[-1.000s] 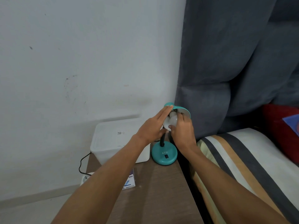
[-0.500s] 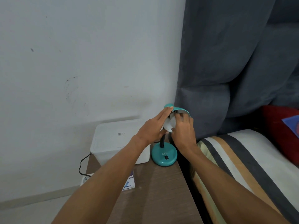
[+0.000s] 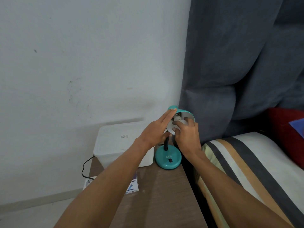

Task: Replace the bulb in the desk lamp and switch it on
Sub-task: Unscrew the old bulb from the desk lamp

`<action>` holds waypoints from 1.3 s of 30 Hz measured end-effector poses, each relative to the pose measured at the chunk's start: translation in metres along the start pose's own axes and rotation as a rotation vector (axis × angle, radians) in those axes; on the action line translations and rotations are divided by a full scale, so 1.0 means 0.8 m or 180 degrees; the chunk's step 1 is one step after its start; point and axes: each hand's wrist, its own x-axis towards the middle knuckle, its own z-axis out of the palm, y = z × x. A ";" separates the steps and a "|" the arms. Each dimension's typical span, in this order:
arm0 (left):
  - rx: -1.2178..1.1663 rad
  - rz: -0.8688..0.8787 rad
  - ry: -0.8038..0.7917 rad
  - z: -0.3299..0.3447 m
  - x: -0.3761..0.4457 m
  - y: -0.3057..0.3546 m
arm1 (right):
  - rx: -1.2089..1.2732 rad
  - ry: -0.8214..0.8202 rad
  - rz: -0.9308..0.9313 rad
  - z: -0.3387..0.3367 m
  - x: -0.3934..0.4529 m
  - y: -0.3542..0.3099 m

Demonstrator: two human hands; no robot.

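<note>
Setting: brown wooden bedside table (image 3: 156, 195) against a white wall, beside a striped mattress (image 3: 246, 162).
Box: white lidded plastic box (image 3: 118, 145) at the table's back.
Lamp: teal desk lamp (image 3: 168, 159), round base just right of the box, shade tilted.
Left hand (image 3: 154, 130): fingers flat, bracing the shade.
Right hand (image 3: 185, 135): fingers curled around the white bulb (image 3: 172, 126) at the shade's socket.

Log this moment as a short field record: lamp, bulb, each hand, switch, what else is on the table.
lamp: teal desk lamp, unlit
bulb: white bulb at the shade
right hand: right hand grips bulb
left hand: left hand flat against shade, fingers straight
switch: black rocker switch on base
table: white lidded box, small carton
</note>
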 end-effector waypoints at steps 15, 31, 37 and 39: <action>0.0182 -0.0059 -0.0033 -0.005 0.003 0.007 | 0.0181 0.0217 0.0249 -0.014 -0.003 -0.002; -0.0071 -0.1280 0.0177 -0.017 -0.142 0.031 | 0.0149 0.0143 0.0076 -0.052 -0.091 -0.028; -0.0154 -0.1881 0.0729 0.009 -0.234 0.018 | -0.0011 -0.0293 -0.0020 -0.013 -0.135 -0.035; -0.0424 -0.2146 0.0803 0.021 -0.253 0.012 | -0.0046 -0.0448 0.0023 0.006 -0.151 -0.035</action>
